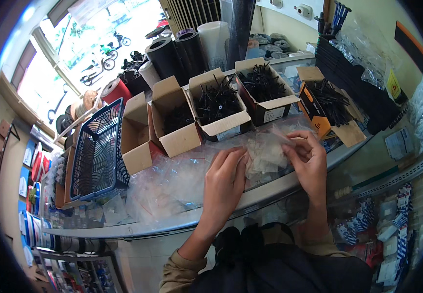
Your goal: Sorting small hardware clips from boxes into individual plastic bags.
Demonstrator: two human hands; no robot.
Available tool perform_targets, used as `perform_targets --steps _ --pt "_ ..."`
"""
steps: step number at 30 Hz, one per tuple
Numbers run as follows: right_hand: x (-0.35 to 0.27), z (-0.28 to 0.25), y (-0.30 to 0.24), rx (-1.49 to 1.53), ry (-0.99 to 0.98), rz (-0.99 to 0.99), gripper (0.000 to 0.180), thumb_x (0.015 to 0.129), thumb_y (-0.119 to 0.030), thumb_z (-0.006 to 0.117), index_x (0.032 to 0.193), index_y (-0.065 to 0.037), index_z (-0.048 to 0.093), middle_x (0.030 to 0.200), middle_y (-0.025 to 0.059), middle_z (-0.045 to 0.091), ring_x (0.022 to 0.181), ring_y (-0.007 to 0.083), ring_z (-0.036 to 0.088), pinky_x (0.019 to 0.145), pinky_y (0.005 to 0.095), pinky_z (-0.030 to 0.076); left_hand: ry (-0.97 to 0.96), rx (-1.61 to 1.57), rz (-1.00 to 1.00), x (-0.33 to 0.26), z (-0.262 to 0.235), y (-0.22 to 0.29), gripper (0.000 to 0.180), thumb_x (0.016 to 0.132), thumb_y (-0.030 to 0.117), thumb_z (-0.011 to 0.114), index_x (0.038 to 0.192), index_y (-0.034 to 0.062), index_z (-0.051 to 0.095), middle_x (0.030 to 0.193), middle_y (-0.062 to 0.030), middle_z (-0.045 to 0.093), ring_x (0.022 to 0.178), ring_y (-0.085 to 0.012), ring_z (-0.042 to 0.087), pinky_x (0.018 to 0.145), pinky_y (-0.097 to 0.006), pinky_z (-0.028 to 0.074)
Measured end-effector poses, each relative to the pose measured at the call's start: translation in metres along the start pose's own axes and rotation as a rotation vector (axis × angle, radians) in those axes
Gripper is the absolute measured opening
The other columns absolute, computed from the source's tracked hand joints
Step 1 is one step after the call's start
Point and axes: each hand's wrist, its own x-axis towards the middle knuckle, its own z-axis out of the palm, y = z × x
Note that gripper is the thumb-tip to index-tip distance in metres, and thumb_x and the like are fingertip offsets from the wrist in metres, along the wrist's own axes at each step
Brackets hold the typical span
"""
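Note:
Between my two hands lies a loose pile of small clear plastic bags on the glass counter. My right hand pinches one small clear bag between thumb and fingers, just above the pile. At the pile's left side, my left hand has its fingers curled together; what they hold, if anything, is hidden. Larger clear plastic bags spread to the left of that hand. Beyond the hands stand open cardboard boxes of black screws, among them a middle one and a right one.
A blue plastic basket stands left of a brown box. On the right, a tilted orange-black box holds long black screws. Black rolls stand behind. The counter's metal edge curves in front of me.

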Motion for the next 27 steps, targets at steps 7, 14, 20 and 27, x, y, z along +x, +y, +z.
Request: perform_targets --steps 7,14,20,27 --pt "-0.006 0.029 -0.009 0.236 -0.176 -0.006 0.045 0.078 0.0 0.067 0.12 -0.005 0.05 0.099 0.01 0.063 0.086 0.0122 0.063 0.071 0.0235 0.051 -0.028 -0.549 -0.321 0.007 0.005 0.01 0.017 0.084 0.003 0.063 0.1 -0.0021 0.059 0.096 -0.0076 0.066 0.085 -0.0077 0.06 0.07 -0.024 0.048" --pt "0.01 0.041 0.016 -0.365 -0.025 -0.516 0.025 0.078 -0.013 0.069 0.101 -0.005 0.065 0.085 0.0063 0.067 0.075 0.0102 0.061 0.053 0.0255 0.04 0.052 -0.16 -0.199 0.004 -0.014 -0.004 0.017 0.081 0.003 0.064 0.097 -0.0004 0.059 0.084 -0.0125 0.067 0.076 -0.0217 0.067 0.066 -0.028 0.05" --pt "-0.004 0.058 0.006 0.296 -0.095 -0.075 0.018 0.081 -0.002 0.066 0.099 -0.002 0.067 0.089 0.0079 0.068 0.083 0.0105 0.063 0.065 0.0219 0.05 0.445 0.132 0.019 -0.01 -0.016 0.001 0.02 0.077 0.0 0.068 0.095 -0.0002 0.06 0.1 -0.0138 0.062 0.088 -0.0197 0.061 0.073 -0.027 0.048" --pt "-0.025 0.07 -0.006 0.411 -0.293 -0.036 0.023 0.078 0.005 0.066 0.1 0.0 0.067 0.092 0.0089 0.066 0.088 0.0133 0.063 0.071 0.0238 0.055 0.439 -0.138 -0.005 -0.03 -0.004 0.0 0.028 0.073 -0.004 0.072 0.098 -0.0036 0.058 0.097 -0.0122 0.06 0.088 -0.0169 0.058 0.076 -0.026 0.047"
